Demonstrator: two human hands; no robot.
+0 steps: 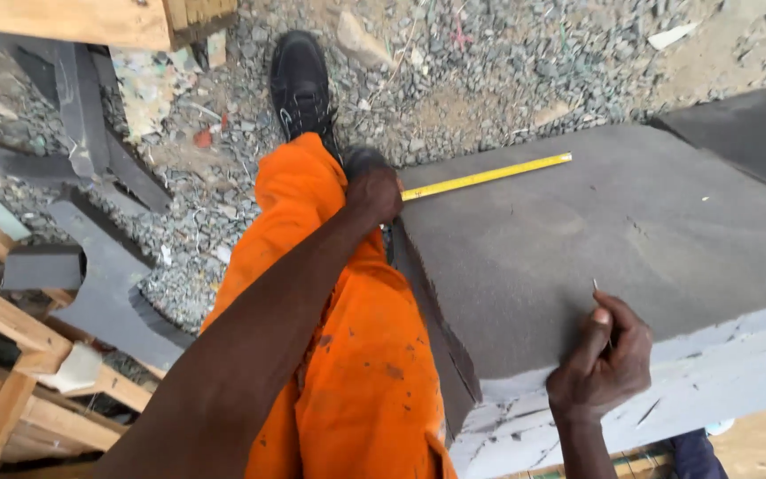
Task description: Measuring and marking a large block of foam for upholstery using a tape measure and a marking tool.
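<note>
The left hand (pixel 372 191) is closed over the case end of a yellow tape (pixel 486 176), pinning it at the near-left edge of a grey foam slab (pixel 596 239). The right hand (pixel 602 359) is curled around a thin marker (pixel 597 293), seemingly a nail or slim pencil, its tip touching the slab's top face near the front edge.

From the left: wooden frames (pixel 11 390) and grey foam offcuts (pixel 104 284) lie on gravel (pixel 489 80). Next comes the orange trouser leg (pixel 347 355) with a black shoe (pixel 300 84) planted on the stones. Right of that sits the slab, the tape drawn out along its far edge, ending about halfway across.

As a judgement, the measuring is under way: the tape is laid and held, and the marker sits at the surface, but no drawn line or mark can be made out on the foam. No fresh cut shows either, so marking and cutting look left to do.

The tape's case is hidden under the left hand. The marker is too thin to identify. The slab runs out of view on the right, and its pale front face is cracked.
</note>
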